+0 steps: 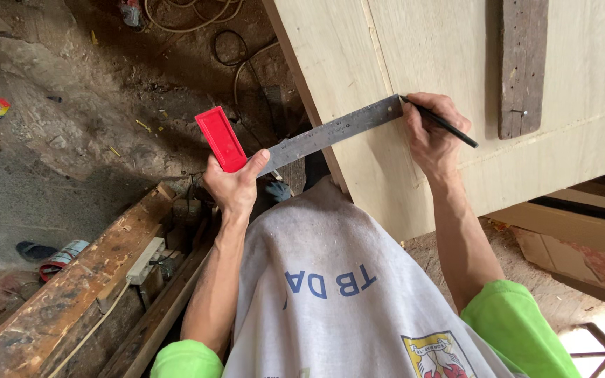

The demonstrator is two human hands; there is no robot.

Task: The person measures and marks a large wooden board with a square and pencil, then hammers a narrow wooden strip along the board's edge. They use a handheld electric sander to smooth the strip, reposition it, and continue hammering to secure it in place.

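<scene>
- The left hand (231,183) has its fingers clamped on the red handle (221,138) of a try square, thumb pressed against the near end of the steel blade (330,131).
- The blade runs up and to the right, lying flat across the pale plywood panel (414,56); its far end touches the right hand.
- The right hand (430,136) rests on the panel, fingers pinched together on a dark pencil (442,124) whose tip meets the blade's end.
- A weathered wood strip (522,66) lies on the panel, just right of that hand (a nail shows low on it).
- Below left stands a worn wooden desk (64,294); cables (236,49) lie on the dirt floor (71,112).
</scene>
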